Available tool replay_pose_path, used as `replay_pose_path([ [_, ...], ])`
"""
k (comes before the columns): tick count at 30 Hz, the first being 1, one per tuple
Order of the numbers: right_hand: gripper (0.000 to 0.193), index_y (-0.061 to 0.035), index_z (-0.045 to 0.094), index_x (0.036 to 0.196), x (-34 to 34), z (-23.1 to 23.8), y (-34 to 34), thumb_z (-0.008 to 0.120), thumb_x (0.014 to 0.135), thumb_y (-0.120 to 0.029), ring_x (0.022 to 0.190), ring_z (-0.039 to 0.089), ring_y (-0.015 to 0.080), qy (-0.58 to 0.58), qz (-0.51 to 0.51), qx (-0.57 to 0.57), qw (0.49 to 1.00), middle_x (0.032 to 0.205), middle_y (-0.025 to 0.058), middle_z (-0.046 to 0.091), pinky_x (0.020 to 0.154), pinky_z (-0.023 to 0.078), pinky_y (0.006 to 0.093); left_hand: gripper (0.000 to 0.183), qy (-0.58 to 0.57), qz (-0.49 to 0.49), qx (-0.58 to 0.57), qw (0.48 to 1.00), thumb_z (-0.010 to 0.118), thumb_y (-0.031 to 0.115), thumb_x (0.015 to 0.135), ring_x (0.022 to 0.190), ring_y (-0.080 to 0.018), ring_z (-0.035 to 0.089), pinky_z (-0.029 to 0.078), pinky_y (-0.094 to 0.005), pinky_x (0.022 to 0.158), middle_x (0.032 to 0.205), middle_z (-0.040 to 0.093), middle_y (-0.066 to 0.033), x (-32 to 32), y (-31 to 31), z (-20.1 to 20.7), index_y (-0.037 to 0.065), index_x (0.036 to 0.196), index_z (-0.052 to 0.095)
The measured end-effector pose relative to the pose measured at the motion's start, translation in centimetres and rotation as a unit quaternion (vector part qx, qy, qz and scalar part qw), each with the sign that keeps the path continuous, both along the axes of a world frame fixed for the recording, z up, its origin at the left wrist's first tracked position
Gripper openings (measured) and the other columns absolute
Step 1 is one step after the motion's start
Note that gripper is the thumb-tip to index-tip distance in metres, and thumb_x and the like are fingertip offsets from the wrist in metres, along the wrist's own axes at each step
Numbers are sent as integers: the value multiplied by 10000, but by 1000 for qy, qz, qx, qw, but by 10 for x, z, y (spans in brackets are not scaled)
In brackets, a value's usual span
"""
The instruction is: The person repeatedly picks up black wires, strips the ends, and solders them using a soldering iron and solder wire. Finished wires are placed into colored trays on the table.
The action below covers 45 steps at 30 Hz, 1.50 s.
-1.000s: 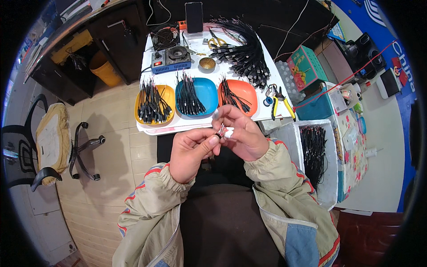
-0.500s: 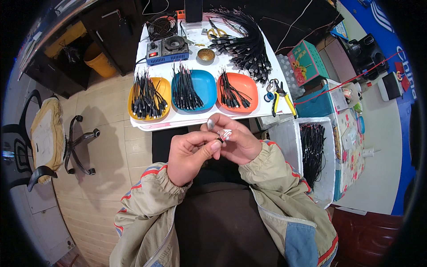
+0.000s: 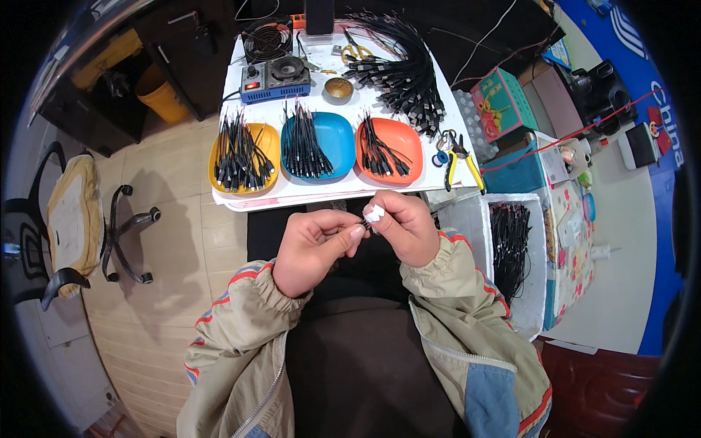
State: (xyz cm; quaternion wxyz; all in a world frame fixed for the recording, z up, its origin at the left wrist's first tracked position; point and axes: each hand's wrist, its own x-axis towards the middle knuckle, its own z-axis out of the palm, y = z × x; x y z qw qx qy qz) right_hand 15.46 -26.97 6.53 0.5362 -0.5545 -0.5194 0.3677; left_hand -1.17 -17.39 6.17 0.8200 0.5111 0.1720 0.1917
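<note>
In front of my lap, my left hand (image 3: 315, 247) pinches a short black cable (image 3: 364, 225) between thumb and fingertips. Only a bit of the cable shows; the rest is hidden in the fingers. My right hand (image 3: 409, 228) meets it there, thumb and forefinger closed on the cable's wire end. White wrapping (image 3: 374, 213) covers the right thumb tip. Just beyond the hands stand a yellow tray (image 3: 272, 139), a blue tray (image 3: 339, 139) and an orange tray (image 3: 409, 139), each with a bundle of black cables with thin wire ends.
On the white table (image 3: 307, 197) are a blue solder pot (image 3: 274, 84), a small bowl (image 3: 338, 90), scissors (image 3: 355, 52) and a large heap of black cables (image 3: 409, 84). Yellow-handled wire strippers (image 3: 461, 164) lie at its right edge. A white foam box (image 3: 539, 255) holds more cables.
My right hand has turned, its fingers drawing in from spread to a pinch beside the left fingertips. The left hand has barely moved.
</note>
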Motion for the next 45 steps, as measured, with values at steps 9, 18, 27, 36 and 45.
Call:
replay_pose_path([
  [9,399,-41,615,1103,25,24,-29,753,744,-147,872,601,235,-265,27,1,964,969,88,603,733,474,324,154,15,-86,-76,993,609,100,900,559,-37,461,309,-182,486,647,566,-13,-10,8,8,-43,916,665],
  [18,299,-48,641,910,14,34,-15,718,629,19,763,581,266,-356,29,212,910,866,91,594,650,477,347,149,8,-140,-109,984,612,97,900,522,-29,426,289,-189,466,620,561,-14,-7,8,8,-42,889,666],
  [27,130,9,572,918,14,9,-18,589,900,-119,796,500,96,356,66,-185,914,871,23,560,704,406,241,313,-31,124,708,694,631,8,637,581,-243,555,450,-338,523,732,575,-104,4,0,7,-13,948,611],
  [36,313,-36,610,947,7,25,-24,742,663,-30,800,572,288,-420,-65,175,888,884,92,583,696,454,366,150,-29,100,475,874,676,-29,745,577,-296,585,468,-358,528,692,596,-145,0,3,8,-51,886,627],
  [45,138,15,576,964,9,14,-27,572,927,-118,766,498,55,155,56,-173,971,841,2,558,688,417,228,369,-51,135,753,642,625,9,614,608,-233,572,458,-343,526,774,594,-100,-1,-4,3,-36,980,614],
])
